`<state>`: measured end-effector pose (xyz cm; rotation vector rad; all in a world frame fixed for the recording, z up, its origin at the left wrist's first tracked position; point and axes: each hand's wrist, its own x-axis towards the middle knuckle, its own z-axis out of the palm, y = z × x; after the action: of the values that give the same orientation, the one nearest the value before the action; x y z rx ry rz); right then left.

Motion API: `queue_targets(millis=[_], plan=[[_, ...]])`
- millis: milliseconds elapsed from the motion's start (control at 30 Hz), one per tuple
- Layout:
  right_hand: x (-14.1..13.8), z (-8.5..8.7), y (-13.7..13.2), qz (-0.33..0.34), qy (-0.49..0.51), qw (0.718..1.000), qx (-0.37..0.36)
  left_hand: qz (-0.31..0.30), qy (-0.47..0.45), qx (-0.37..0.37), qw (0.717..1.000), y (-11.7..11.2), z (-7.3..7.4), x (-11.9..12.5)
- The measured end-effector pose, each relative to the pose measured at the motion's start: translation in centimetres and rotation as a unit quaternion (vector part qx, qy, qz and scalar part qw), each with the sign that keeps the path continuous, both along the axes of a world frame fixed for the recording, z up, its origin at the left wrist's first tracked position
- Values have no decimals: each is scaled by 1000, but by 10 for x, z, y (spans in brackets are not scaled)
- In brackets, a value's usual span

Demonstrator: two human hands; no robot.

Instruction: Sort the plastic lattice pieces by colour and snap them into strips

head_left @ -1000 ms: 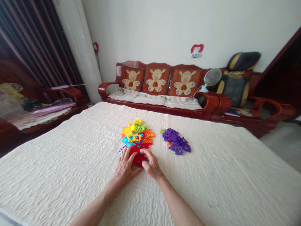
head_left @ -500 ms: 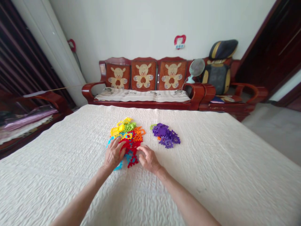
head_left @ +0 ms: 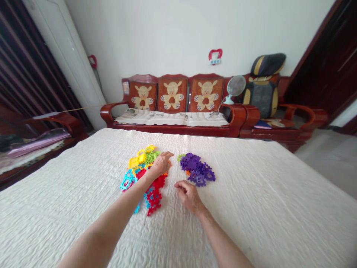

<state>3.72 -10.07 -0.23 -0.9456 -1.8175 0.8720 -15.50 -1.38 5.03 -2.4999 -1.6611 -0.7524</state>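
Note:
A heap of flat plastic interlocking pieces in yellow, green, orange, red and cyan lies on a cream quilted cover. Red pieces trail toward me. A separate heap of purple pieces lies just to the right. My left hand reaches over the mixed heap's far right part, fingers stretched out flat on it. My right hand rests on the cover near the purple heap, fingers curled in. I cannot see whether it holds a piece.
A red wooden sofa with bear cushions stands beyond the cover's far edge. A small fan and a black-and-yellow cushion sit at its right end. A wooden chair with cloths is at the left, and a dark door at the right.
My left hand moved from the near red pieces up and right across the mixed heap. My right hand drew back from the red pieces toward the purple heap. The head camera shifted slightly.

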Motion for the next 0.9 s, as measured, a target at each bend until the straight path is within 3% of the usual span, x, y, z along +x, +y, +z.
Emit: queue_targets(millis=[167, 333, 500, 667, 800, 900], plan=[[1, 0, 1, 13, 9, 1000, -12, -74, -13, -86, 993, 52, -23, 27], [1, -1, 2, 17, 8, 1000, -9, -98, -3, -101, 990, 71, -39, 40], [2, 2, 2, 18, 1, 1000, -1, -101, 2, -113, 988, 73, -44, 44], [2, 3, 2, 18, -2, 1000, 1, -42, 5, -106, 993, 65, -44, 37], [2, 2, 2, 20, -5, 1000, 2, -19, 3, -95, 995, 56, -39, 29], [2, 1, 2, 18, -2, 1000, 3, -39, -4, -81, 996, 48, -30, 22]])
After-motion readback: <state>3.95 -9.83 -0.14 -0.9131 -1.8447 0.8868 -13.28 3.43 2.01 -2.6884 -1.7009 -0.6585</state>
